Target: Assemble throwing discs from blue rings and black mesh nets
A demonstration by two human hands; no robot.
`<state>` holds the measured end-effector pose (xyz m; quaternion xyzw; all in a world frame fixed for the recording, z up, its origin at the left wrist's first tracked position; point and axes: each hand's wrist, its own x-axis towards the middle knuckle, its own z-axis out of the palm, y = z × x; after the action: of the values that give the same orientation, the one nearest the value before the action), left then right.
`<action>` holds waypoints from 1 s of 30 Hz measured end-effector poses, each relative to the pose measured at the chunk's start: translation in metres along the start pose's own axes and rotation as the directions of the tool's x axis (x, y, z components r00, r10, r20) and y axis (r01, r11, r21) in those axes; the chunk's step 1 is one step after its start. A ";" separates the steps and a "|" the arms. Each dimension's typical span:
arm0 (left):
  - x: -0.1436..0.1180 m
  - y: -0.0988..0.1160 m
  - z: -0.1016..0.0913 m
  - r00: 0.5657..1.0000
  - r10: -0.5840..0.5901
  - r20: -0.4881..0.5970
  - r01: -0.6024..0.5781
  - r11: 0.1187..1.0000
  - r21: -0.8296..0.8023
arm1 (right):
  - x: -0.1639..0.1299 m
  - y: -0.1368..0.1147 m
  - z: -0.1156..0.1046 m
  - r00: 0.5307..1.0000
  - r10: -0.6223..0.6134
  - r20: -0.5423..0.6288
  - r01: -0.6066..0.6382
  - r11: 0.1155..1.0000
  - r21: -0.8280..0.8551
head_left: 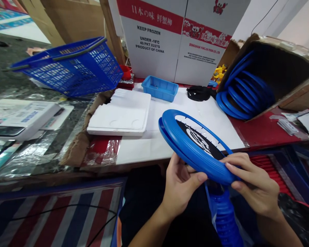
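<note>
Roughly by size: white printed carton (175,37) stands upright at the worktop's back edge, middle. Brown cardboard box (278,68) lies on its side at the back right corner, open mouth facing left, with a row of blue rings (243,94) packed inside on edge and spilling onto the worktop. Blue shopping basket (72,67) sits tilted at the back left, just off the white sheet (208,116) that covers the worktop's middle. White foam tray (121,113) lies flat on the left part of that sheet, near the basket. Blue ring frame (193,147) with a black-and-white printed mesh centre is held tilted over the worktop's front edge, right of middle, above the lap; it looks like two rims stacked, upper edge toward the sheet. Small blue tub (159,88) sits at the back edge, touching or just before the carton, right of the foam tray. Black bundle (199,93) lies between tub and cardboard box. Stack of blue rings in clear bag (225,219) stands below the worktop, under the held frame. Left hand (181,185) grasps the frame's near rim from below, thumb pressed on the rim. Right hand (254,185) grips the rim's right end, fingers curled over the top.
</note>
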<state>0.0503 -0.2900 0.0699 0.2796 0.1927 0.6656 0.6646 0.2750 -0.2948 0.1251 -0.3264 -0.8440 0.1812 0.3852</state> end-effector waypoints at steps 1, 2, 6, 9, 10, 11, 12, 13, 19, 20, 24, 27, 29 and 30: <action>0.000 0.000 -0.001 1.000 0.003 -0.002 -0.003 1.000 0.005 | 0.000 0.000 0.000 1.000 0.003 0.007 -0.003 1.000 -0.003; 0.000 0.001 -0.002 1.000 0.005 -0.003 -0.005 1.000 0.007 | 0.000 -0.001 0.001 1.000 0.006 0.004 -0.006 1.000 -0.001; -0.001 0.004 -0.003 1.000 -0.008 0.015 0.007 1.000 0.013 | 0.001 -0.002 0.006 1.000 0.022 -0.019 -0.022 1.000 0.019; -0.002 0.006 -0.003 1.000 -0.003 0.015 0.003 1.000 0.017 | 0.002 -0.003 0.008 1.000 0.023 -0.016 -0.023 1.000 0.016; -0.002 0.006 -0.003 1.000 0.001 0.012 -0.002 1.000 0.013 | 0.002 -0.003 0.008 1.000 0.024 -0.013 -0.024 1.000 0.013; -0.002 0.005 -0.003 1.000 0.002 0.010 -0.002 1.000 0.006 | 0.002 -0.003 0.008 1.000 0.024 -0.010 -0.024 1.000 0.010; -0.002 0.005 -0.004 1.000 -0.001 0.009 0.001 1.000 -0.002 | 0.001 -0.003 0.008 1.000 0.022 -0.007 -0.022 1.000 0.006; -0.002 0.005 -0.005 1.000 -0.006 0.009 0.006 1.000 -0.010 | 0.001 -0.003 0.007 1.000 0.020 -0.005 -0.020 1.000 0.002; -0.001 0.003 -0.009 1.000 -0.012 0.015 0.013 1.000 -0.029 | -0.003 -0.002 0.007 1.000 0.015 -0.009 -0.015 1.000 -0.008; -0.001 0.003 -0.010 1.000 -0.013 0.017 0.013 0.999 -0.032 | -0.003 -0.002 0.007 1.000 0.021 -0.009 -0.021 1.000 -0.007; -0.001 0.002 -0.010 0.999 -0.032 0.043 0.033 0.999 -0.023 | -0.002 -0.003 0.008 0.999 0.032 -0.006 -0.032 0.999 -0.021; -0.002 0.007 -0.008 0.996 -0.087 0.036 0.087 0.996 -0.001 | -0.006 -0.003 0.004 0.999 0.053 -0.006 -0.053 0.997 -0.049; -0.005 0.012 -0.005 0.990 -0.140 0.015 0.140 0.990 -0.009 | -0.012 0.002 -0.001 0.997 0.076 -0.002 -0.076 0.996 -0.051; -0.007 0.015 -0.004 0.986 -0.167 0.010 0.167 0.986 -0.019 | -0.017 0.006 -0.002 0.997 0.080 -0.012 -0.081 0.996 -0.032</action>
<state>0.0354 -0.2971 0.0757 0.2587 0.2063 0.6083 0.7214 0.2877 -0.3021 0.1142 -0.3673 -0.8309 0.1811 0.3767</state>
